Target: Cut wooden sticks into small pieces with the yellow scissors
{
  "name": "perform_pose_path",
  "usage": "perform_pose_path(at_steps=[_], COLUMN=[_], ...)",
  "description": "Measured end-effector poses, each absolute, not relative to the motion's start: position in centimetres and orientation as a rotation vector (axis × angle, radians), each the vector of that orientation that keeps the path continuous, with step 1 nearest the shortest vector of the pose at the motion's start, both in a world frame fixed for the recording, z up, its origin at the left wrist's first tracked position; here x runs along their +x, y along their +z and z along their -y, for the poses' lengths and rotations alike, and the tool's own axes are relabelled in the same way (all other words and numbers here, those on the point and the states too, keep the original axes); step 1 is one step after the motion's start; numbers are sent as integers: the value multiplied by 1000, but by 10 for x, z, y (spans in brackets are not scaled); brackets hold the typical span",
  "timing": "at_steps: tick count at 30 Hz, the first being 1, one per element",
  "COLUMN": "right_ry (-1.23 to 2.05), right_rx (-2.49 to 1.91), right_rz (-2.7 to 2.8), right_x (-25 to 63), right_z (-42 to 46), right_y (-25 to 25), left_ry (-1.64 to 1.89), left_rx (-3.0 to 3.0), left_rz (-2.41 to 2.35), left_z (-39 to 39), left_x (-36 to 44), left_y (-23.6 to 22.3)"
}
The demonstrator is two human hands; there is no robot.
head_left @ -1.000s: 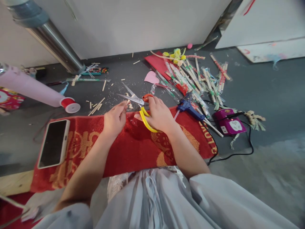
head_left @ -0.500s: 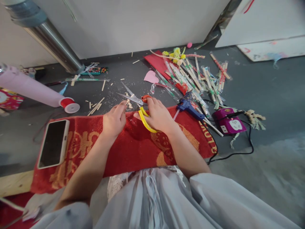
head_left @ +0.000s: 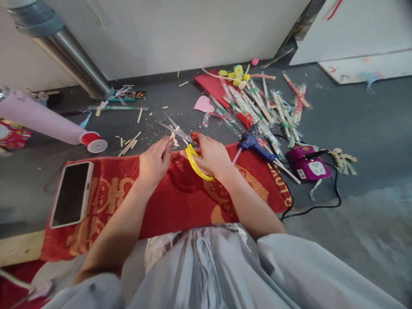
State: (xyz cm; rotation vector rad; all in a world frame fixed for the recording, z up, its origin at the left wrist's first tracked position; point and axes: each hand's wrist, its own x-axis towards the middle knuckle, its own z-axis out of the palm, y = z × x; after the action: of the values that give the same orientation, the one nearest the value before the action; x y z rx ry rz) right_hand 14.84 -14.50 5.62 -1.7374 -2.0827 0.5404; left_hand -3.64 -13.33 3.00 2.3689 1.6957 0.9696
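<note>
My right hand (head_left: 210, 155) is closed on the handles of a pair of scissors (head_left: 197, 163), one loop yellow and the other orange-red. The scissors' blades are apart and point up and to the left. Between them lies the tip of a short pale wooden stick (head_left: 174, 133), pinched in the fingertips of my left hand (head_left: 156, 159). My fingers hide most of that stick. Beneath both hands is a red towel (head_left: 180, 206) with orange lettering. Small cut stick pieces (head_left: 130, 143) and fine shavings lie on the grey table beyond the towel.
A phone (head_left: 71, 194) rests on the towel's left end, near a red ribbon spool (head_left: 93, 141). To the right are a blue glue gun (head_left: 255, 145), a purple power socket (head_left: 308, 164) with a black cord, and many wrapped chopsticks (head_left: 257, 101). A metal post (head_left: 77, 64) stands back left.
The scissors' blades have shifted very slightly around the stick, and the right hand moved a touch with them. The left hand keeps nearly the same place.
</note>
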Motion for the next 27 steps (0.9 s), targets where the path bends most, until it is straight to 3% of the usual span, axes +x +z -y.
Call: perform_pose_path(at_steps=[9, 20, 27], right_ry=[572, 347, 427], right_rx=[-1763, -1490, -1490], right_rz=[2093, 2074, 2117], right_x=[148, 157, 158], right_z=[144, 141, 143], right_y=[55, 40, 45], left_ry=[1004, 979, 926], left_rx=[2376, 2247, 2238], left_rz=[-1650, -1391, -1340], left_z=[132, 129, 128], left_x=[-38, -43, -45], left_y=[32, 41, 43])
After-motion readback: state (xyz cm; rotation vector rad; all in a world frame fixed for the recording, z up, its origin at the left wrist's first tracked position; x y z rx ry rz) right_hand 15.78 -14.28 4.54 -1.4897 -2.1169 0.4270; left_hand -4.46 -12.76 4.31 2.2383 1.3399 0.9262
